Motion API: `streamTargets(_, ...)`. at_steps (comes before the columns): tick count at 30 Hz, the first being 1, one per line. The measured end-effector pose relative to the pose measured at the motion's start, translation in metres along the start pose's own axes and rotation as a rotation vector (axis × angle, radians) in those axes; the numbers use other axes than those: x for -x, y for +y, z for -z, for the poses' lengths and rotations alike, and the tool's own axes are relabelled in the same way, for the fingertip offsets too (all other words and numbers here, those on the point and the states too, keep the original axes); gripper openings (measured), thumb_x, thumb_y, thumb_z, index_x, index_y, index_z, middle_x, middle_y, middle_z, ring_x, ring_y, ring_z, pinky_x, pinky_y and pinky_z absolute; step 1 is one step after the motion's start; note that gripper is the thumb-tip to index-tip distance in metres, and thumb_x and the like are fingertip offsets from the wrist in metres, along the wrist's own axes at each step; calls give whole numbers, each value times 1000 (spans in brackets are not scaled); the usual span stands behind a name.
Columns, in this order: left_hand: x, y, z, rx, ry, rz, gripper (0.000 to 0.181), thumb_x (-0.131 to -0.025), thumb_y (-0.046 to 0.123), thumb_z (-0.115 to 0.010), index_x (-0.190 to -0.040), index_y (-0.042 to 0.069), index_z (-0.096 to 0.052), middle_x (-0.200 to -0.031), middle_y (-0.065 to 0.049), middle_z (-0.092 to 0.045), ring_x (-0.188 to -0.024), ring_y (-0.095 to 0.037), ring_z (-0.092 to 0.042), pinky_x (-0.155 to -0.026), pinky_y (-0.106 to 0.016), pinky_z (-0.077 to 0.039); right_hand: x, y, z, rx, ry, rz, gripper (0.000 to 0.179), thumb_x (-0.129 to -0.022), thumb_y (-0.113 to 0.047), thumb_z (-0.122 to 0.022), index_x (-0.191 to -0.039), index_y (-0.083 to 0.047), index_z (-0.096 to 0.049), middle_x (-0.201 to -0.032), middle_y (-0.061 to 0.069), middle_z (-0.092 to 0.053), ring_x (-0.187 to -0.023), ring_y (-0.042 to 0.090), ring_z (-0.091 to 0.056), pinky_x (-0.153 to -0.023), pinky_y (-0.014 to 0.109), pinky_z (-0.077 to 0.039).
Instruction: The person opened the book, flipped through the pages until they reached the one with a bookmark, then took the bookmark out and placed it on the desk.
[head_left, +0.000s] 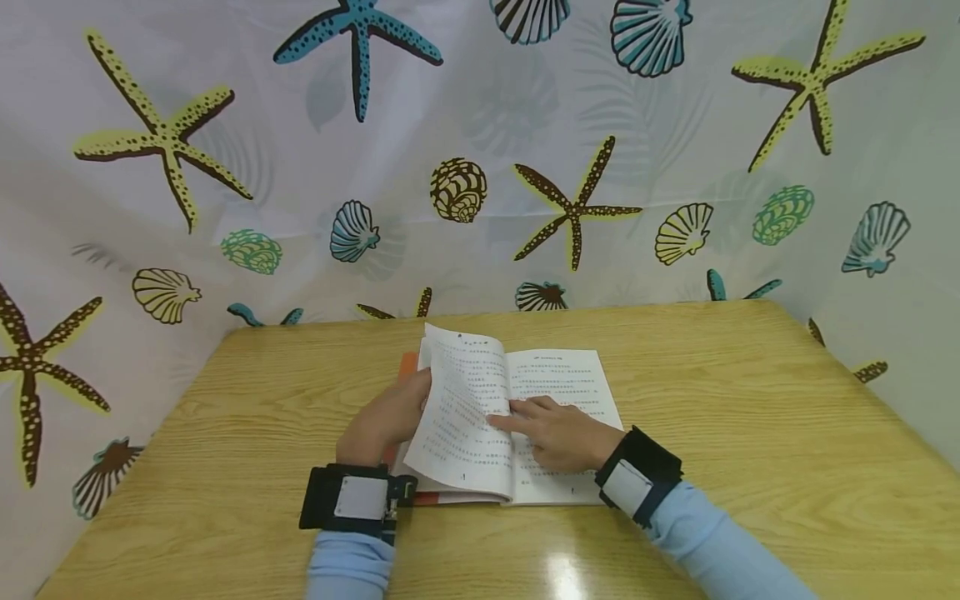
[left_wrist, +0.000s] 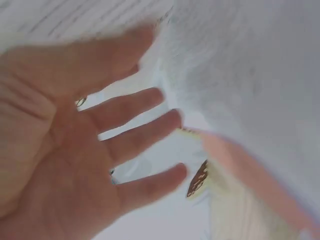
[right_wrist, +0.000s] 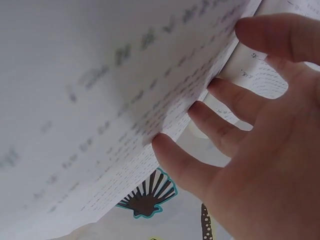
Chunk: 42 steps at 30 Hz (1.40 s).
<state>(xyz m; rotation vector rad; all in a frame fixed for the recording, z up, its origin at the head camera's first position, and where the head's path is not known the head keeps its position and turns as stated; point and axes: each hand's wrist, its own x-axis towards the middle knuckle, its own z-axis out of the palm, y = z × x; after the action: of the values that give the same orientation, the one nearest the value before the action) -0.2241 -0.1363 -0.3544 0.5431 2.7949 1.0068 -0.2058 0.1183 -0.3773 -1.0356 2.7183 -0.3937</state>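
Note:
A book (head_left: pixel 561 379) lies open on the table, and a printed page (head_left: pixel 461 417) on its left side is raised and curved. My left hand (head_left: pixel 386 415) is at the book's left edge, partly hidden by that page. Seen from the left wrist, the left hand (left_wrist: pixel 95 145) has its fingers spread and fairly straight, the thumb close against the paper. My right hand (head_left: pixel 568 435) lies over the right page, its index finger reaching past the fold onto the raised page. In the right wrist view, fingertips of the right hand (right_wrist: pixel 265 145) touch the printed paper (right_wrist: pixel 115 100).
The book rests on a wooden table (head_left: pixel 750 417). An orange edge (head_left: pixel 407 365) shows beneath the book's left side. Behind the table hangs a white cloth (head_left: pixel 465 125) printed with starfish and shells. A black strap with a pale plate (head_left: pixel 360 498) circles the left wrist.

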Motion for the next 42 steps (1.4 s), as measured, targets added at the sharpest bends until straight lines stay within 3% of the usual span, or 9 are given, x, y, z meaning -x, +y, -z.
streamTargets(5, 0, 6, 8, -73, 115, 9, 52, -104, -4, -47, -155, -4, -35, -156, -24, -39, -144, -38, -37, -115, -51, -31, 0, 0, -1, 12, -6, -9, 59, -98, 2, -48, -154, -16, -46, -155, 24, -40, -141, 43, -39, -101, 65, -43)
streamTargets(9, 0, 13, 10, -148, 157, -57, 57, -100, -1, -60, -153, -2, -39, -155, -22, -42, -143, -39, -39, -114, -51, -34, 1, 0, -2, 18, 4, -8, 60, -96, 3, -51, -153, -16, -47, -154, 24, -41, -140, 43, -40, -100, 66, -43)
streamTargets(11, 0, 17, 8, -169, 129, -74, 60, -96, 2, -69, -151, 0, -44, -153, -21, -46, -141, -39, -42, -113, -51, -37, 1, 0, -2, 14, 8, -10, 60, -96, 3, -52, -153, -17, -48, -155, 24, -41, -140, 44, -40, -100, 67, -43)
streamTargets(13, -1, 19, 4, -168, 53, -59, 64, -92, 5, -74, -150, 1, -47, -153, -19, -45, -142, -38, -41, -113, -51, -36, 1, 1, -3, 14, 11, -8, 60, -96, 3, -52, -153, -17, -48, -154, 25, -41, -140, 44, -40, -100, 68, -42)
streamTargets(17, -4, 19, -9, -161, -177, 95, 81, -85, 15, -84, -154, 9, -43, -162, -19, -30, -148, -39, -30, -114, -56, -32, 1, 1, -3, 16, 9, 2, 60, -96, 3, -52, -153, -16, -47, -154, 25, -41, -140, 44, -40, -100, 69, -41)
streamTargets(20, -5, 17, -17, -188, -286, 183, 91, -79, 22, -89, -156, 14, -41, -166, -19, -21, -149, -43, -26, -114, -60, -31, 1, 0, -3, 19, 7, 5, 61, -96, 3, -52, -153, -16, -47, -155, 25, -41, -140, 44, -40, -100, 70, -41)
streamTargets(34, -8, 18, -28, -227, -312, 221, 101, -73, 29, -94, -158, 20, -40, -167, -19, -18, -148, -44, -26, -113, -64, -30, 4, 6, -3, -13, -34, -21, 62, -98, -1, -49, -157, -17, -40, -160, 20, -35, -144, 43, -35, -108, 63, -37)
streamTargets(37, -7, 17, -29, -225, -309, 225, 101, -72, 27, -94, -158, 20, -40, -167, -19, -18, -149, -44, -25, -113, -64, -29, 5, 11, -3, -31, -46, -55, 61, -101, -9, -53, -159, -12, -34, -160, 17, -35, -146, 41, -33, -112, 60, -33)
streamTargets(42, -5, 19, -28, -211, -302, 228, 100, -72, 25, -94, -157, 20, -41, -167, -18, -18, -149, -44, -23, -114, -64, -27, 11, 23, 0, -46, -59, -163, 68, -102, -28, -60, -159, -3, -31, -162, 16, -32, -149, 41, -26, -112, 69, -25)
